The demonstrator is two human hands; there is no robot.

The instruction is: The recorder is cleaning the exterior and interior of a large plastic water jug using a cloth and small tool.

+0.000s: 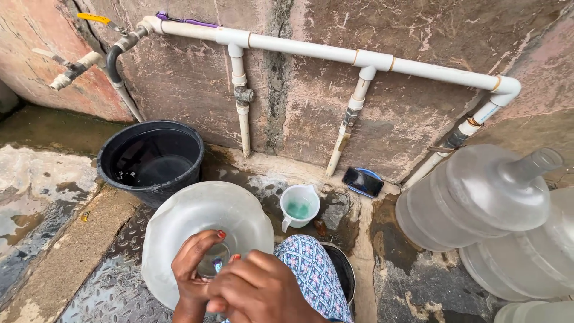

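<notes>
both hands meet at the mouth of the big clear water jug (203, 227) standing upright on the wet floor by the black bucket (150, 158). the left hand (194, 269) curls around the neck; the right hand (263, 290) pinches something small directly above the opening, what exactly i cannot tell.

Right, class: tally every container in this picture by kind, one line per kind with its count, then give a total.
Large clear plastic water jugs: 4, one upright under both hands, one lying at right, one beneath it, one at the bottom corner
Black round plastic bucket: 1
Small white plastic cup holding green liquid: 1
Dark round bowl: 1
Total: 7
</notes>
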